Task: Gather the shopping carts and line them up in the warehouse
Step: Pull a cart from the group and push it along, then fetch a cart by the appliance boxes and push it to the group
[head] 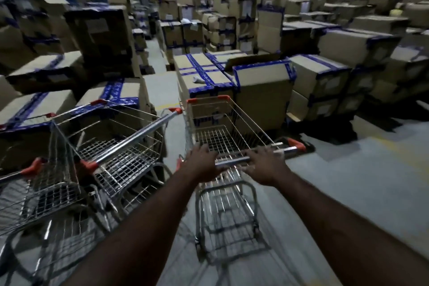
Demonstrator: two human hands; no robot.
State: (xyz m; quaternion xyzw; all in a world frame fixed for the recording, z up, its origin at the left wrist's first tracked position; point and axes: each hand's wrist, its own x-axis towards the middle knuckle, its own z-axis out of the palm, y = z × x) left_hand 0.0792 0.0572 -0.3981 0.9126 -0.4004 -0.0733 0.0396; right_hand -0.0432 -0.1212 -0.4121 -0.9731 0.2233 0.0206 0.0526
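A wire shopping cart [222, 127] with orange corner caps stands straight ahead of me, its basket empty. Both my hands are on its metal handle bar [234, 160]: my left hand [204, 162] grips the bar's left part and my right hand [264, 165] grips it right of the middle. The cart's front end is close to a stack of cardboard boxes [262, 90]. To the left stand two more empty carts, one [120, 141] beside mine with its handle turned toward me, and another [34, 188] at the frame's left edge.
Taped cardboard boxes [99, 37] in tall stacks fill the left, the far side and the right [362, 44]. A narrow aisle [157, 81] runs ahead between the stacks. Grey concrete floor [348, 181] with a faint yellow line lies to the right.
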